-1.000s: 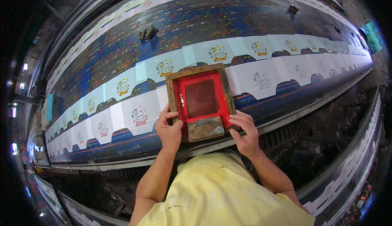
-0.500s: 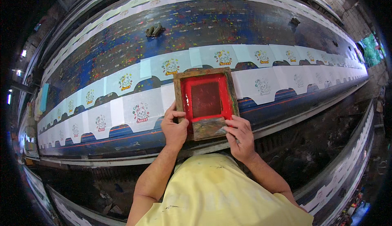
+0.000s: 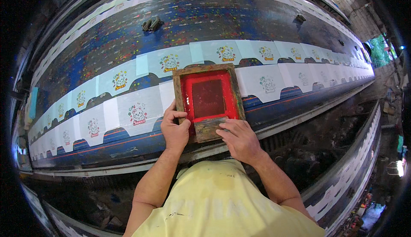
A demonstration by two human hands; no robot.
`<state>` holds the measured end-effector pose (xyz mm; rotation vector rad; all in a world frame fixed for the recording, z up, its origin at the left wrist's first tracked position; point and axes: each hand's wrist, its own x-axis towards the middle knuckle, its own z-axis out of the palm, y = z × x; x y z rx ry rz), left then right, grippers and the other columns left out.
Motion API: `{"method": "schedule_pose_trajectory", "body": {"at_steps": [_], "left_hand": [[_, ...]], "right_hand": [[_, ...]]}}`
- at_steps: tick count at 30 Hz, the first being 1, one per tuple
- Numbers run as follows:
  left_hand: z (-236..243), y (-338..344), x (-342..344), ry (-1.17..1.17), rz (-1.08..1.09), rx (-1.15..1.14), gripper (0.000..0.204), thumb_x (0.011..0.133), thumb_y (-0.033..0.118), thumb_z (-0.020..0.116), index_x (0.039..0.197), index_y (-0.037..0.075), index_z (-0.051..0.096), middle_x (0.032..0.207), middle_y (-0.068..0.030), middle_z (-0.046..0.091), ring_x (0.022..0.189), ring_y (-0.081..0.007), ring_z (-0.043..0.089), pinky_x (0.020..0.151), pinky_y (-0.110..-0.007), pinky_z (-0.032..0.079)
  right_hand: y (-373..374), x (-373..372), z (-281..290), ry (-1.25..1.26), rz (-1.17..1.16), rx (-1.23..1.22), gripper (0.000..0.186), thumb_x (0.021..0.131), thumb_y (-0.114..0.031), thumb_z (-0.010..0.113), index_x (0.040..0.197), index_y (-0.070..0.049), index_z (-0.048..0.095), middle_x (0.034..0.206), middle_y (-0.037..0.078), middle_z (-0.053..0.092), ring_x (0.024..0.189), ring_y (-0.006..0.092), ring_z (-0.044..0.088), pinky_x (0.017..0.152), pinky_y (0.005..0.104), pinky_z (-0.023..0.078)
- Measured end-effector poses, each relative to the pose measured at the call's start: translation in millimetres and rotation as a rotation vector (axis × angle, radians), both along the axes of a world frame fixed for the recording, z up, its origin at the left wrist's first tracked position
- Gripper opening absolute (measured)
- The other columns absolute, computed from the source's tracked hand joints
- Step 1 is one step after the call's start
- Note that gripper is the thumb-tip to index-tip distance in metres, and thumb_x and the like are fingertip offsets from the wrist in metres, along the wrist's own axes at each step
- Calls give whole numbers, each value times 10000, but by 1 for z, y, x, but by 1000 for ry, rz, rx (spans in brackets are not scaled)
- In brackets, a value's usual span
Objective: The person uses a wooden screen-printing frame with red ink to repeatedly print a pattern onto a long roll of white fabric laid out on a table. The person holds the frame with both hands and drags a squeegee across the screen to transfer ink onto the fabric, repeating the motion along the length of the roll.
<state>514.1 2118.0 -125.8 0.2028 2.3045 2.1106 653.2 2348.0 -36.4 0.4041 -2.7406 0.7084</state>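
A wooden screen-printing frame [image 3: 176,87] lies over the near row of printed white sheets, with red ink around the darker mesh window inside it. A worn wooden squeegee [image 3: 205,131] rests along its near end. My left hand [image 3: 175,129] is closed on the frame's near left side, the thumb toward the squeegee. My right hand [image 3: 240,139] has its fingers bent over the right part of the squeegee, close to the frame's near right corner. The sheet under the frame is mostly hidden.
White sheets [image 3: 139,108] with cartoon prints run in rows along the long, paint-specked table [image 3: 107,40]. Dark lumpy objects [image 3: 152,25] sit on its far part. A pale rail [image 3: 124,168] edges the near side. Another sheet-covered table [image 3: 342,190] stands at the lower right.
My right hand has shifted from the frame's near right corner farther left over the squeegee. The whole view has moved slightly; my left hand keeps its hold on the frame.
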Motion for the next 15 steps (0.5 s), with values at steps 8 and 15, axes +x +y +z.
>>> {"method": "schedule_pose_trajectory", "body": {"at_steps": [8, 15], "left_hand": [[2, 2, -1, -37, 57, -14, 279, 956, -52, 757, 1228, 2, 787, 1589, -232, 692, 1478, -313, 657, 1249, -424, 490], [9, 5, 3, -92, 84, -25, 312, 1124, 4, 686, 1434, -17, 724, 1458, -118, 750, 1344, -197, 692, 1198, -355, 515]], "right_hand": [[21, -37, -4, 10, 238, 36, 395, 921, -118, 711, 1300, -48, 795, 1306, 136, 760, 1217, 366, 716, 1095, 515, 573], [75, -97, 10, -81, 416, -18, 341, 905, -79, 698, 1232, -33, 785, 1166, 193, 786, 1142, 386, 738, 1070, 486, 587]]}}
